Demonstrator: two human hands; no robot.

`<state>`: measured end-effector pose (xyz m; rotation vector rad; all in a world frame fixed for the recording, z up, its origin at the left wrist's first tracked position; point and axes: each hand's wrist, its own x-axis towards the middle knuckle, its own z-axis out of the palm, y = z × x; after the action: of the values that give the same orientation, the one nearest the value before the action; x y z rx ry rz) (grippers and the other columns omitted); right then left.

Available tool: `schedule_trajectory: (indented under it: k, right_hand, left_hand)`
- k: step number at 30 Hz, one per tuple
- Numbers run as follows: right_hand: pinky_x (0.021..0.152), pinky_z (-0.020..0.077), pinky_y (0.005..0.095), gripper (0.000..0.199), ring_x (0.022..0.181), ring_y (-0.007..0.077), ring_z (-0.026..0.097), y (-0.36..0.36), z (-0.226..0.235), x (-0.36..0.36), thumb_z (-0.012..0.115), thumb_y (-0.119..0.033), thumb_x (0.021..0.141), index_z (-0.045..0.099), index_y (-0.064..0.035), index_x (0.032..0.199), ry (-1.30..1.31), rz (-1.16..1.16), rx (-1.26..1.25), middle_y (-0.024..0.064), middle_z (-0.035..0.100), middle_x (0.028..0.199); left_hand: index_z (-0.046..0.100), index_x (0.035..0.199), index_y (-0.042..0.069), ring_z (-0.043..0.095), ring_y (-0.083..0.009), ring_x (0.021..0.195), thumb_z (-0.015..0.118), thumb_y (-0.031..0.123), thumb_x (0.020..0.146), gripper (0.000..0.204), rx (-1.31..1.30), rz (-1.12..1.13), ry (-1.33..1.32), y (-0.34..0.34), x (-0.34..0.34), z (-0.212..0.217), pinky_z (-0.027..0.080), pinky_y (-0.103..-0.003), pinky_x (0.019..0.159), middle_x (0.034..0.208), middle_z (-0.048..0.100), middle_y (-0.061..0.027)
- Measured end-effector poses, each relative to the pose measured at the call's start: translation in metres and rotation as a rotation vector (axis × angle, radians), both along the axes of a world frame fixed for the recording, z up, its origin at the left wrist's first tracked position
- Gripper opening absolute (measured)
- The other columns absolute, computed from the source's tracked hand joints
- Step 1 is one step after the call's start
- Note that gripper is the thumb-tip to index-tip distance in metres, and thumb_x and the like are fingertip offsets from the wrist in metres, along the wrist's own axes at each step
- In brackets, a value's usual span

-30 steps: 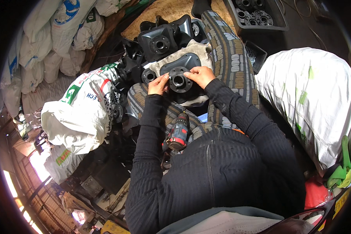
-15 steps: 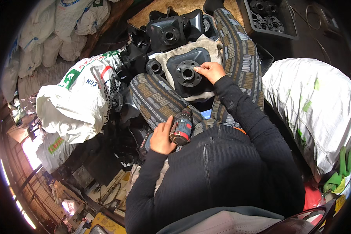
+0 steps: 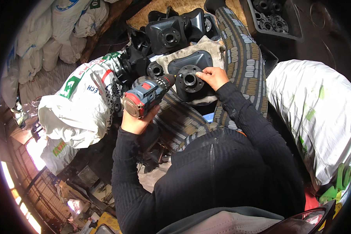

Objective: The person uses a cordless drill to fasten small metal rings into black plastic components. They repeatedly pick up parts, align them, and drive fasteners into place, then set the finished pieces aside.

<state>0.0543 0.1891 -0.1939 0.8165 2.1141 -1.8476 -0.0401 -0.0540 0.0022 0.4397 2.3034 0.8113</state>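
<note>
The left hand (image 3: 135, 121) is clenched round the grip of a cordless drill driver (image 3: 146, 97), blue and red with a black chuck, and its bit points at the rim of the round flange (image 3: 190, 79) on a black moulded plastic part (image 3: 192, 70). The right hand (image 3: 211, 77) presses down on that part, fingertips pinched at the flange's upper right edge as if steadying something small; whether that is a screw I cannot tell. The part lies on a dirty cloth (image 3: 210, 47) across the person's lap, on patterned trousers (image 3: 243, 62).

Judging by how things lie, fastening on this piece looks only just under way: the bit is at the flange, and I cannot make out any seated screw. More parts of the same shape are piled just beyond the knees (image 3: 171, 35), and a black crate (image 3: 275, 21) of round flanges sits at the top right, so much work seems left.

A printed white sack (image 3: 84, 105) lies to the left and another white sack (image 3: 314, 113) to the right. The bit tip is too small to read, and the lower left corner is glare and clutter
</note>
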Motion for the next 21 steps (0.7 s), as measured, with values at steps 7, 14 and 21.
schedule_trajectory:
  k: [7,14,21]
  right_hand:
    - [0.061,0.0484,0.0323,0.041,0.061,0.0195,0.061,0.0,-0.001,0.002,0.073,-0.04,0.079,0.07,-0.0001,0.088,0.0,-0.019,-0.002,0.0103,0.065,0.067]
    - [0.062,0.0488,0.0328,0.042,0.063,0.0205,0.063,0.002,-0.005,0.002,0.073,-0.042,0.079,0.07,-0.0014,0.088,0.001,-0.028,-0.009,0.0108,0.066,0.068]
    - [0.054,0.0405,0.0289,0.039,0.055,0.0094,0.049,0.0,-0.001,0.0,0.073,-0.038,0.081,0.068,0.0007,0.085,0.031,-0.038,-0.024,0.0025,0.057,0.059]
  left_hand:
    - [0.06,0.114,0.004,0.063,-0.0262,0.098,0.076,0.016,0.076,0.042,-0.005,-0.032,0.018,0.0,0.0,-0.019,0.048,-0.036,0.087,0.106,0.065,-0.0096]
    - [0.061,0.113,0.004,0.063,-0.0271,0.098,0.076,0.015,0.077,0.04,-0.254,0.148,-0.204,0.025,-0.001,0.0,0.05,-0.037,0.086,0.106,0.065,-0.0101]
    - [0.063,0.11,0.006,0.064,-0.031,0.098,0.076,0.014,0.074,0.039,-0.037,-0.328,0.289,0.012,-0.003,-0.009,0.05,-0.037,0.086,0.106,0.065,-0.0124]
